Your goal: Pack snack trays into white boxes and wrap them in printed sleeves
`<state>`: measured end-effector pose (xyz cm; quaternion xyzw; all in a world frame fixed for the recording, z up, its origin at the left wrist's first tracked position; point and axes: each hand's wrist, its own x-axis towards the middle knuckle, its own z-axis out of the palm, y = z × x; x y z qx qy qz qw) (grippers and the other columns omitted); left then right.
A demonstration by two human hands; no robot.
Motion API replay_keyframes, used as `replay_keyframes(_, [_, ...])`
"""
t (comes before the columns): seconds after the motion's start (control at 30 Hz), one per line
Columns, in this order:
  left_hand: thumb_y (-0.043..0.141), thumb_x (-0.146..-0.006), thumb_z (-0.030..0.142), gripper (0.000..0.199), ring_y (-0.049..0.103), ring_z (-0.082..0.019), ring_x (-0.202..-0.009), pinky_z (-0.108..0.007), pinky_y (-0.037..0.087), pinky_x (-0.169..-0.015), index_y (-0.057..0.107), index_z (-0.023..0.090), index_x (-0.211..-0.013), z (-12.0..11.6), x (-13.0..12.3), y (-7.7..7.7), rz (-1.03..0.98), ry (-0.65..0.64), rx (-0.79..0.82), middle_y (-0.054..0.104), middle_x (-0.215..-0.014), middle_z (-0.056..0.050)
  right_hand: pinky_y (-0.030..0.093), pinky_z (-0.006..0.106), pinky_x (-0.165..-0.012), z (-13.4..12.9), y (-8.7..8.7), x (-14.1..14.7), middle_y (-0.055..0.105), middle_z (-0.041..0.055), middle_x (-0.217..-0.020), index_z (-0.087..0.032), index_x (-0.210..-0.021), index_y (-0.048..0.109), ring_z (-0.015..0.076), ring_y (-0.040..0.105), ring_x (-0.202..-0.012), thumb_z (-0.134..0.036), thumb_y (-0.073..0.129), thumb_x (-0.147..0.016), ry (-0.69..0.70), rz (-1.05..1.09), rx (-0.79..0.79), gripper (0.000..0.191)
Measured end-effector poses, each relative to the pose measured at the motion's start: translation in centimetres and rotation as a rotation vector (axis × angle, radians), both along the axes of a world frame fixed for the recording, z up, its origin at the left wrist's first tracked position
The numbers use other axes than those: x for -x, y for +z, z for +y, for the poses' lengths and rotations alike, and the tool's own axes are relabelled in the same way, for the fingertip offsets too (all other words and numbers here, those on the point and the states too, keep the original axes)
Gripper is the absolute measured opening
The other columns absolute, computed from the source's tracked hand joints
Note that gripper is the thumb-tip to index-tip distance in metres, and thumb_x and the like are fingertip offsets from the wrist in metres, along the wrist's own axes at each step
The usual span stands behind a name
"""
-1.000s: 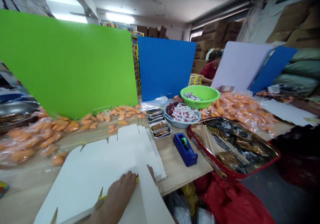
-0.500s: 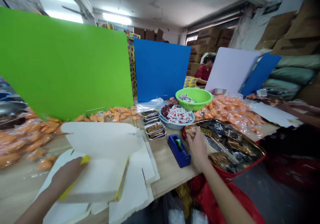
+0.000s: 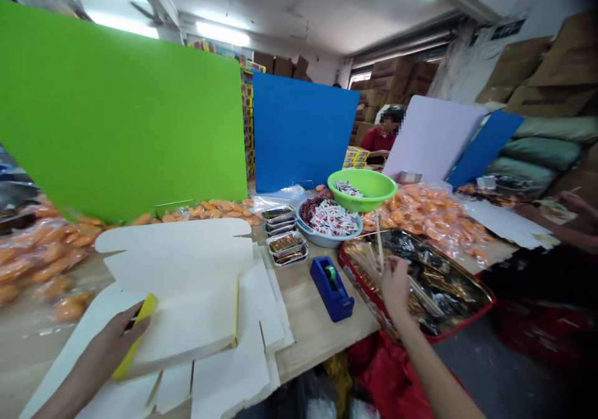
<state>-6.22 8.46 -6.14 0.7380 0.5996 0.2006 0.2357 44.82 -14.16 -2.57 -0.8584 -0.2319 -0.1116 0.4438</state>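
My left hand (image 3: 111,343) is closed on the yellow-edged side wall of a white cardboard box (image 3: 194,319), partly folded with its lid flap standing up. The box rests on a stack of flat white cardboard blanks (image 3: 236,375). Over a red-rimmed metal tray (image 3: 483,304), my right hand (image 3: 395,284) pinches a thin wooden stick (image 3: 379,240) that points upward. More pale sticks (image 3: 362,258) lie in the tray beside gold and black wrapped packets (image 3: 443,276). A blue tape dispenser (image 3: 332,294) stands between my hands.
Foil trays (image 3: 286,242) are stacked behind the dispenser. A grey-blue basin (image 3: 327,240) of sachets and a green basin (image 3: 369,202) stand farther back. Bagged orange pieces (image 3: 420,216) lie at both sides. Coloured panels (image 3: 303,132) line the back. A co-worker's hands (image 3: 574,210) show at right.
My right hand has moved right and lifted a stick upright from the tray. The box under my left hand has turned slightly, its flap still up.
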Motion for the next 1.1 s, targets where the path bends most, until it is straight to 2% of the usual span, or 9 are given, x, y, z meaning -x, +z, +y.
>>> replay_keyframes(0.13, [0.040, -0.069, 0.048, 0.061, 0.055, -0.030, -0.107, -0.040, 0.042, -0.093, 0.051, 0.011, -0.116, -0.9, -1.0, 0.3, -0.089, 0.081, 0.054, 0.057, -0.121, -0.013, 0.046, 0.030, -0.069, 1.1, 1.0, 4.2, 0.058, 0.0076, -0.094, -0.017, -0.112, 0.040, 0.0174, 0.058, -0.079, -0.043, 0.029, -0.088, 0.171, 0.011, -0.308, 0.037])
replay_keyframes(0.27, [0.045, -0.068, 0.042, 0.050, 0.057, -0.029, -0.103, -0.038, 0.044, -0.090, 0.058, 0.016, -0.109, -1.7, -1.9, 0.7, -0.152, 0.144, -0.010, 0.063, -0.112, -0.009, 0.046, 0.029, -0.066, 4.2, 1.4, 10.7, 0.058, 0.0045, -0.091, -0.020, -0.110, 0.047, 0.0154, 0.056, -0.075, -0.041, 0.043, -0.087, 0.471, 0.125, -0.550, 0.031])
replay_keyframes(0.47, [0.045, -0.071, 0.035, 0.049, 0.053, -0.027, -0.108, -0.037, 0.039, -0.094, 0.057, 0.012, -0.113, -2.5, -2.9, 1.0, -0.268, 0.135, 0.007, 0.060, -0.116, -0.010, 0.045, 0.030, -0.073, 9.5, -1.1, 21.3, 0.059, 0.0071, -0.095, -0.017, -0.109, 0.049, 0.0166, 0.054, -0.086, -0.017, 0.026, -0.092, 0.962, -0.396, -0.091, 0.029])
replay_keyframes(0.57, [0.043, -0.073, 0.033, 0.050, 0.052, -0.026, -0.109, -0.037, 0.037, -0.096, 0.054, 0.011, -0.117, -2.8, -3.1, 0.9, -0.311, 0.145, 0.035, 0.058, -0.119, -0.011, 0.042, 0.031, -0.072, 11.3, -1.8, 24.8, 0.060, 0.0063, -0.088, -0.018, -0.105, 0.056, 0.0179, 0.054, -0.082, -0.005, 0.030, -0.086, 1.143, -0.504, 0.083, 0.035])
replay_keyframes(0.73, [0.043, -0.075, 0.031, 0.051, 0.052, -0.023, -0.109, -0.036, 0.037, -0.096, 0.051, 0.011, -0.122, -2.9, -3.3, 0.5, -0.352, 0.158, 0.035, 0.057, -0.121, -0.010, 0.034, 0.034, -0.062, 13.0, -1.4, 27.3, 0.062, 0.0083, -0.067, -0.013, -0.071, 0.064, 0.0203, 0.053, -0.069, 0.000, 0.046, -0.075, 1.210, -0.551, 0.312, 0.023])
replay_keyframes(0.8, [0.044, -0.075, 0.032, 0.051, 0.053, -0.024, -0.107, -0.038, 0.038, -0.095, 0.051, 0.012, -0.122, -3.0, -3.3, 0.4, -0.380, 0.162, 0.039, 0.056, -0.121, -0.011, 0.033, 0.034, -0.065, 12.9, -1.0, 27.8, 0.061, 0.0047, -0.061, -0.016, -0.062, 0.063, 0.0191, 0.052, -0.068, -0.009, 0.055, -0.076, 1.264, -0.562, 0.345, 0.018])
replay_keyframes(0.9, [0.048, -0.074, 0.039, 0.054, 0.055, -0.024, -0.103, -0.039, 0.041, -0.091, 0.051, 0.012, -0.120, -3.0, -3.1, 0.3, -0.448, 0.198, 0.063, 0.057, -0.119, -0.012, 0.031, 0.033, -0.075, 12.7, 0.0, 27.3, 0.064, -0.0010, -0.073, -0.025, -0.066, 0.065, 0.0165, 0.053, -0.080, -0.035, 0.059, -0.081, 1.270, -0.546, 0.320, 0.019])
replay_keyframes(1.03, [0.050, -0.074, 0.050, 0.061, 0.058, -0.023, -0.099, -0.039, 0.045, -0.088, 0.046, 0.014, -0.123, -2.9, -2.6, 0.2, -0.494, 0.248, 0.118, 0.058, -0.114, -0.012, 0.030, 0.034, -0.081, 13.8, 1.0, 22.8, 0.061, 0.0067, -0.100, -0.020, -0.097, 0.061, 0.0184, 0.049, -0.094, -0.030, 0.034, -0.094, 0.904, -0.496, 0.236, 0.030])
replay_keyframes(1.1, [0.047, -0.076, 0.053, 0.062, 0.058, -0.024, -0.099, -0.040, 0.048, -0.083, 0.043, 0.014, -0.125, -3.0, -2.3, 0.2, -0.476, 0.279, 0.037, 0.055, -0.116, -0.013, 0.031, 0.034, -0.082, 15.2, 1.0, 19.9, 0.058, 0.0120, -0.107, -0.014, -0.107, 0.056, 0.0232, 0.047, -0.100, -0.032, 0.037, -0.092, 0.686, -0.574, 0.292, 0.030])
